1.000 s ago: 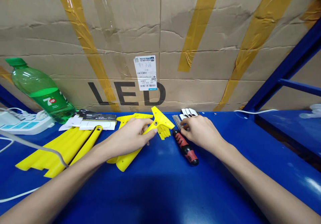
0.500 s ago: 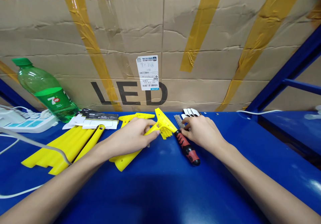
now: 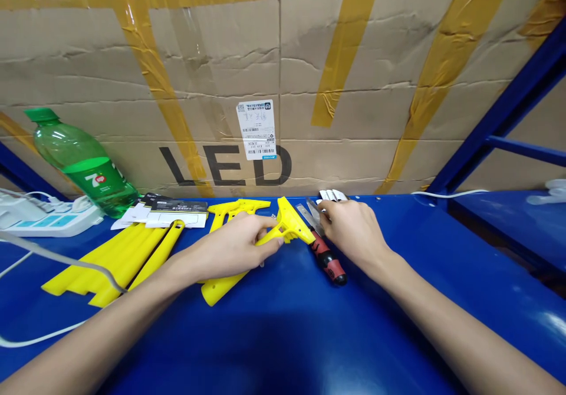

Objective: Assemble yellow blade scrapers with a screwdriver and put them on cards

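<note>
My left hand (image 3: pixel 247 237) grips a yellow plastic scraper (image 3: pixel 289 221) by its handle, the wide T-shaped head pointing right. A thin metal blade (image 3: pixel 315 211) is pinched between the fingers of my right hand (image 3: pixel 351 224), close to the scraper head but apart from it. Another metal blade (image 3: pixel 306 217) lies just left of it. Below them, a tool with a red and black handle (image 3: pixel 328 263) rests on the blue surface, its upper end partly behind the scraper head. Other yellow scraper parts (image 3: pixel 221 289) lie beneath and behind my left hand.
Several yellow handles (image 3: pixel 110 259) lie at left beside black and white packages (image 3: pixel 177 212). A green soda bottle (image 3: pixel 91 168) leans near a white power strip (image 3: pixel 57 224) with cables. Small white-wrapped pieces (image 3: pixel 332 195) sit behind my right hand. A large cardboard box (image 3: pixel 221 59) stands behind.
My right fingers have lifted a blade, and a second one now shows beside it. The scraper head in my left hand has shifted slightly right and turned a little.
</note>
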Action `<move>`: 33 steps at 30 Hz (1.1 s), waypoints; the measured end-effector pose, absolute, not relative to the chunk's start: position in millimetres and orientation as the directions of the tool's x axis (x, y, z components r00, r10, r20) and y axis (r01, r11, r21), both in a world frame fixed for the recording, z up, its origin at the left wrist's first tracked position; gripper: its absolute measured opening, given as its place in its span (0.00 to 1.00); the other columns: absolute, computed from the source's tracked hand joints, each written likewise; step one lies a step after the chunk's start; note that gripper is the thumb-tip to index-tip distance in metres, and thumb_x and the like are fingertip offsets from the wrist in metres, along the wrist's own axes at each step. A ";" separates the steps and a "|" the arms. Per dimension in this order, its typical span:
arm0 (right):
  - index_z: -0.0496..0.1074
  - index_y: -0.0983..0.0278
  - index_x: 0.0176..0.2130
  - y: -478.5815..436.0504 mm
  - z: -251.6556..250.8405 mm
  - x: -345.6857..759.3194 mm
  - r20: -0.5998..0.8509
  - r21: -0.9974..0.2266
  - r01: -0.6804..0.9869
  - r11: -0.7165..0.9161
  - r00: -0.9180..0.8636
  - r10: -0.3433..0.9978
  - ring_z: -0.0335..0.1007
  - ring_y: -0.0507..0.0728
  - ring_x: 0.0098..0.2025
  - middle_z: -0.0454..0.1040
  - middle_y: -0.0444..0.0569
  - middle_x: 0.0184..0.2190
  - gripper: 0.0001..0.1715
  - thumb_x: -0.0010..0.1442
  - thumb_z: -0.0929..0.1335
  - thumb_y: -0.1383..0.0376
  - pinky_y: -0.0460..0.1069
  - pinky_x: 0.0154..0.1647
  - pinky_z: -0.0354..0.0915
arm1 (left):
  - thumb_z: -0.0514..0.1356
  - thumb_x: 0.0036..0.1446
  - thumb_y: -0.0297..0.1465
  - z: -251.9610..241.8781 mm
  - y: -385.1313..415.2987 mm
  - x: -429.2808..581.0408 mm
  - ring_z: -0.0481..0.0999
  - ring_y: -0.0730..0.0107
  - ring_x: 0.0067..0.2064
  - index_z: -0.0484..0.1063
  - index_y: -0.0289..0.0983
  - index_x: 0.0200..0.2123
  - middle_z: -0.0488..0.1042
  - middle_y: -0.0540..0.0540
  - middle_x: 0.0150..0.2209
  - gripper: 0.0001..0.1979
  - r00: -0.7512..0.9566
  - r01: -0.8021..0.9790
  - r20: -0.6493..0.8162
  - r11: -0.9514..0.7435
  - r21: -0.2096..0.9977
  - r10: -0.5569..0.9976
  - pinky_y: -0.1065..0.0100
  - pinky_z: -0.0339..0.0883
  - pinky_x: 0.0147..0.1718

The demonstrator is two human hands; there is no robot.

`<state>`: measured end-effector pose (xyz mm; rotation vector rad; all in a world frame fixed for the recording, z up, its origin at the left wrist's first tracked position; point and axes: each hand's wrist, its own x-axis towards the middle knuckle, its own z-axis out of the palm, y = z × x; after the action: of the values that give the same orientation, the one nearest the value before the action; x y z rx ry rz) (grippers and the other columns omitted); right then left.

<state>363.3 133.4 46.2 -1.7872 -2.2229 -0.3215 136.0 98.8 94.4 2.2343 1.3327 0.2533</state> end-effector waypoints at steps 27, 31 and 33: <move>0.78 0.67 0.31 103.9 60.3 376.8 -0.153 -0.985 0.131 -0.110 -0.392 0.907 0.75 0.52 0.24 0.81 0.49 0.24 0.21 0.43 0.82 0.57 0.46 0.28 0.70 | 0.55 0.68 0.43 92.7 96.8 122.5 0.79 0.57 0.46 0.72 0.42 0.56 0.80 0.42 0.48 0.19 0.717 0.659 0.090 -0.714 0.238 0.692 0.63 0.68 0.42; 0.76 0.67 0.31 103.6 59.1 373.6 -0.140 -0.984 0.152 -0.089 -0.370 0.919 0.72 0.50 0.19 0.80 0.47 0.23 0.22 0.43 0.82 0.56 0.45 0.23 0.68 | 0.55 0.68 0.42 90.3 98.8 121.7 0.80 0.59 0.44 0.72 0.41 0.55 0.80 0.42 0.47 0.18 0.727 0.640 0.113 -0.728 0.246 0.677 0.64 0.69 0.41; 0.75 0.66 0.32 102.9 59.2 372.3 -0.137 -0.985 0.151 -0.087 -0.356 0.924 0.71 0.50 0.18 0.79 0.46 0.22 0.22 0.44 0.81 0.56 0.45 0.21 0.66 | 0.55 0.68 0.42 90.0 99.3 121.1 0.80 0.58 0.44 0.72 0.42 0.55 0.80 0.42 0.47 0.18 0.725 0.645 0.103 -0.724 0.244 0.681 0.63 0.69 0.41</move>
<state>372.3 102.9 59.2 -1.1953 -1.5316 1.5077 121.1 99.3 90.0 2.7369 1.0630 0.2759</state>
